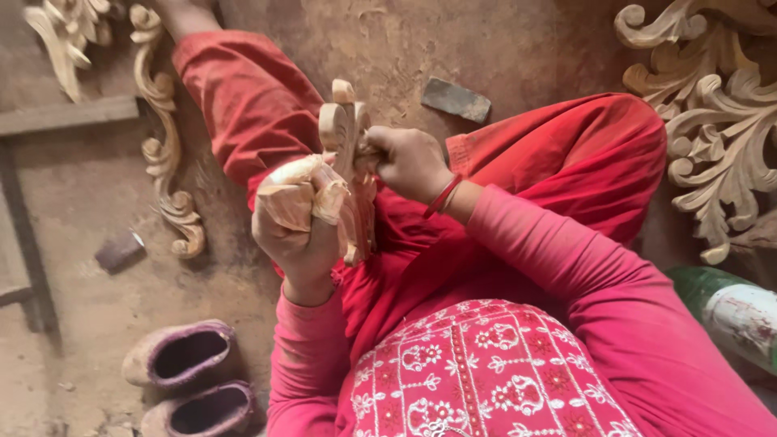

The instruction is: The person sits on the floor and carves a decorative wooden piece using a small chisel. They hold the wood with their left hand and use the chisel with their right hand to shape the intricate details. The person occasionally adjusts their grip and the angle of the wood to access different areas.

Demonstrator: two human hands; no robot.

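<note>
1. We sit on the dusty floor (pixel 97 186) with legs folded; the red trousers (pixel 583 154) fill the middle of the view and the work is held above the lap, not resting on the ground.
2. Large carved scroll panels (pixel 712 137) lie at the floor's upper right corner, a long carved strip (pixel 166 154) near the upper left. A pair of worn shoes (pixel 194 376) sits at the lower left edge.
3. The carved wooden piece (pixel 350 162) stands upright between our hands. We judge it light, stiff and dry, with thin curled ends that could snap; best held by its thicker middle, not the tips.
4. Our left hand (pixel 295 235) is closed around a folded sheet of sandpaper (pixel 303 194), pressed against the piece's left face, roughly mid-height.
5. Our right hand (pixel 409 162) is clamped on the piece's right edge, fingers wrapped round it, wrist carrying a red bangle (pixel 441 197). The piece's top lobe rises clear above both hands; its lower end hangs below them.
6. A small dark sharpening block (pixel 456 99) lies on the floor beyond our hands, well apart. A green bottle (pixel 728 311) shows at the right edge.
</note>
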